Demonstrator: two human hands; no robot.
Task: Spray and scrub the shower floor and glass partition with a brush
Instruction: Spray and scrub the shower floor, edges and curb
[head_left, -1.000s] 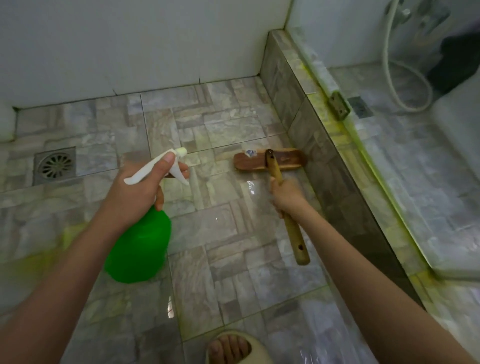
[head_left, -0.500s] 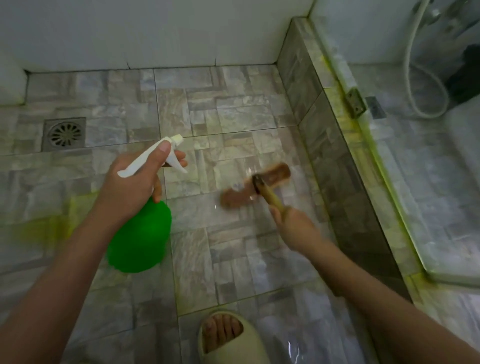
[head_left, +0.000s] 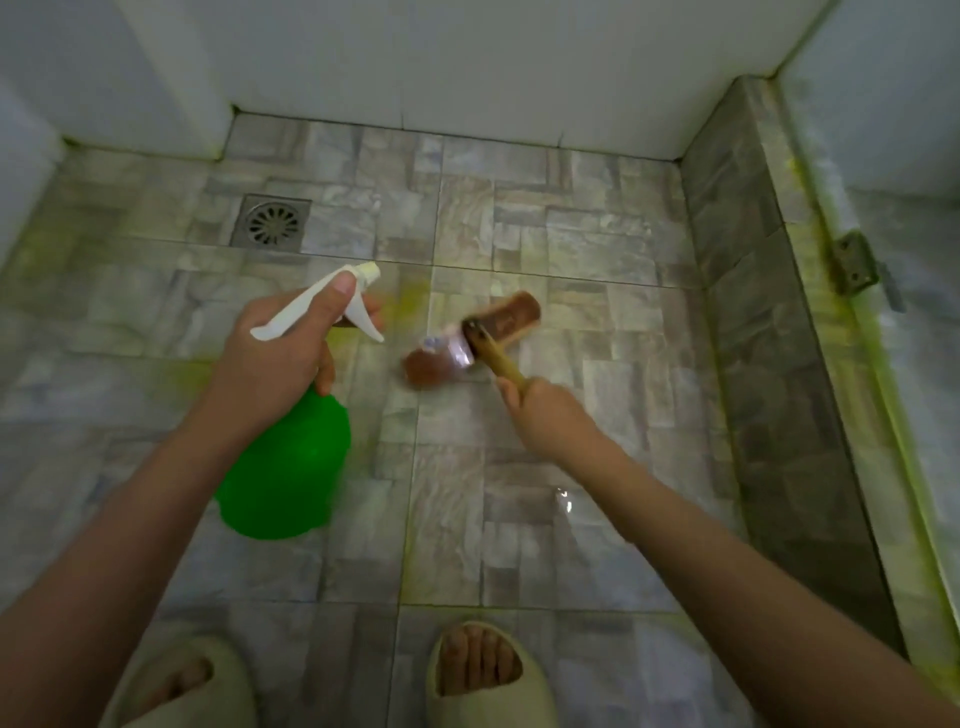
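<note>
Tiles of grey-brown stone made up the shower floor (head_left: 519, 234), wet and glossy beneath us, with yellow-green staining toward its edges. We gripped the neck of the green spray bottle (head_left: 285, 467) in our left hand (head_left: 270, 364), thumb laid along the white sprayer head and fingers curled round below it, the nozzle pointing away from us. Our right hand (head_left: 550, 421) was clenched round the pale wooden handle of the brush (head_left: 467, 338). Its brown head slanted across the tiles near the middle of the floor, just right of the nozzle, too blurred for us to tell whether it touched. A square metal drain (head_left: 271, 223) sat beyond the bottle, near the white wall (head_left: 467, 67). A tiled curb (head_left: 753, 312) ran along the right, with a metal hinge (head_left: 854, 265) just past its top. Our pale slippers (head_left: 483, 675) stood at the near edge.
</note>
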